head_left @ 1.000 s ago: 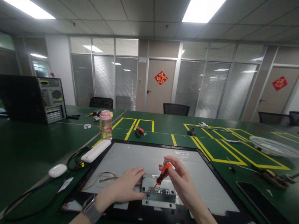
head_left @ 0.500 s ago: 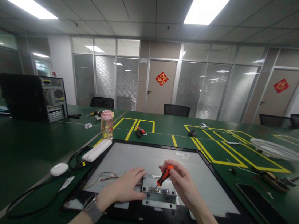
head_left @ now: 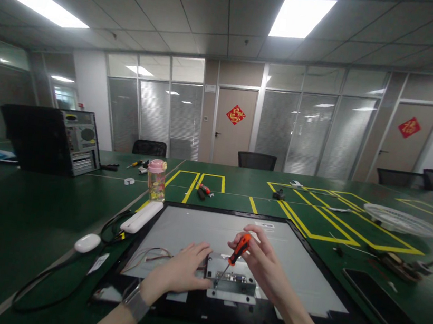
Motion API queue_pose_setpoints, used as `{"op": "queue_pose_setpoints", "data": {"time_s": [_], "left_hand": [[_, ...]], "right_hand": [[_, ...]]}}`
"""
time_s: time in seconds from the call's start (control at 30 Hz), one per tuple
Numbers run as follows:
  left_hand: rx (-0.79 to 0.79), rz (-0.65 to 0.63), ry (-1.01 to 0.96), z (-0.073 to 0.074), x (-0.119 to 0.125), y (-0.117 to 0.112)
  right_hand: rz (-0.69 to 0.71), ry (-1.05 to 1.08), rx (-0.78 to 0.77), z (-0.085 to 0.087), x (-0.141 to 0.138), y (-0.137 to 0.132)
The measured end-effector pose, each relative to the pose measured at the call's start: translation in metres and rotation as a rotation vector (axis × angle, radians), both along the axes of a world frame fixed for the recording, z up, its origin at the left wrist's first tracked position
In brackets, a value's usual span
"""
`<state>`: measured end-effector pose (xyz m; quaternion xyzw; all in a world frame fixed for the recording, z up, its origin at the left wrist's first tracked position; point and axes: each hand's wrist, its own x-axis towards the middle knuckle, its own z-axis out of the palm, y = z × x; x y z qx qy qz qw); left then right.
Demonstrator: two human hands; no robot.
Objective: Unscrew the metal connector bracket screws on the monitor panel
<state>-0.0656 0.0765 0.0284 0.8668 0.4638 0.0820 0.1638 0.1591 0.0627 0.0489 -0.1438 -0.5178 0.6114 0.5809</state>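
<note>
A flat display panel (head_left: 187, 227) with a grey back and black frame lies on the table in front of me. On its near middle sits a metal bracket (head_left: 231, 296) with a row of connectors. My right hand (head_left: 262, 255) is closed around the orange and black handle of a screwdriver (head_left: 243, 245). The screwdriver slants down to the left, its tip at the bracket's left part. My left hand (head_left: 185, 270) lies with fingers stretched out on the panel, its fingertips and thumb against the bracket's left edge. Thin wires (head_left: 148, 253) run out beside it.
A black computer case (head_left: 36, 138) stands at the left. A pink-lidded bottle (head_left: 156, 180), a white power strip (head_left: 141, 217) and a white mouse (head_left: 87, 243) are left of the panel. Red-handled pliers (head_left: 203, 190) lie beyond it. A long black piece (head_left: 391, 315) lies at the right.
The right hand's fingers have shifted slightly on the screwdriver handle, while its tip stays at the bracket. The left hand keeps its place. The whole view has shifted a little.
</note>
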Motion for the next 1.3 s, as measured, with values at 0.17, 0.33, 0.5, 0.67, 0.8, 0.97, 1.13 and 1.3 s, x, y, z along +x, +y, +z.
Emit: {"op": "queue_pose_setpoints", "data": {"time_s": [0.17, 0.33, 0.5, 0.67, 0.8, 0.97, 1.13, 1.3], "left_hand": [[0.008, -0.001, -0.006, -0.001, 0.0, 0.0], [0.004, -0.005, -0.019, 0.002, 0.0, -0.002], [0.002, 0.001, -0.017, 0.002, 0.001, -0.001], [0.026, -0.009, -0.026, -0.004, -0.001, 0.002], [0.031, -0.013, -0.019, -0.003, -0.001, 0.001], [0.01, 0.0, -0.01, 0.001, 0.001, -0.001], [-0.005, 0.005, -0.01, 0.002, 0.001, -0.002], [0.015, -0.005, -0.037, 0.0, 0.0, -0.001]], "right_hand": [[-0.005, 0.005, 0.006, -0.004, 0.0, 0.004], [-0.067, -0.038, 0.054, -0.003, 0.0, 0.003], [-0.024, -0.024, 0.025, 0.0, 0.0, 0.001], [-0.068, -0.048, 0.079, -0.004, 0.002, 0.004], [-0.07, -0.076, 0.082, -0.001, 0.002, 0.001], [-0.028, -0.068, 0.019, 0.004, 0.0, -0.002], [-0.06, -0.066, 0.037, -0.003, 0.001, 0.003], [-0.225, -0.294, 0.156, -0.007, 0.0, 0.003]]}}
